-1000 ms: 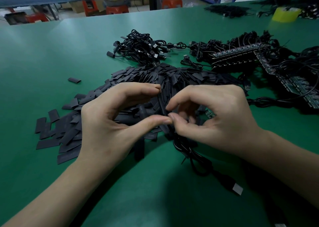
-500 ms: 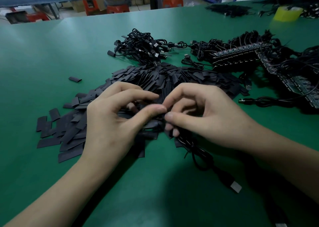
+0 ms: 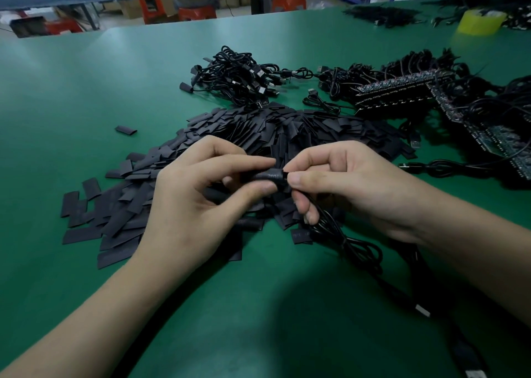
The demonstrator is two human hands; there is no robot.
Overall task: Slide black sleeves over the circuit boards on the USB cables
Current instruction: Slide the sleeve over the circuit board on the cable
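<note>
My left hand (image 3: 198,199) pinches a black sleeve (image 3: 267,175) between thumb and forefinger, just above a big heap of flat black sleeves (image 3: 258,136). My right hand (image 3: 344,185) pinches the sleeve's right end, where the USB cable (image 3: 350,242) enters it. The cable runs down past my right fingers to its plug (image 3: 422,310) on the green table (image 3: 71,90). The circuit board is hidden inside the sleeve or behind my fingers.
A bundle of sleeved cables (image 3: 238,76) lies behind the heap. Panels of circuit boards with cables (image 3: 448,96) fill the right side. A yellow tape roll (image 3: 479,21) stands at the far right. One loose sleeve (image 3: 125,130) lies left.
Both hands have risen slightly and drawn together. The sleeve now lies level between my two pinches, where earlier it stood more upright among the fingers.
</note>
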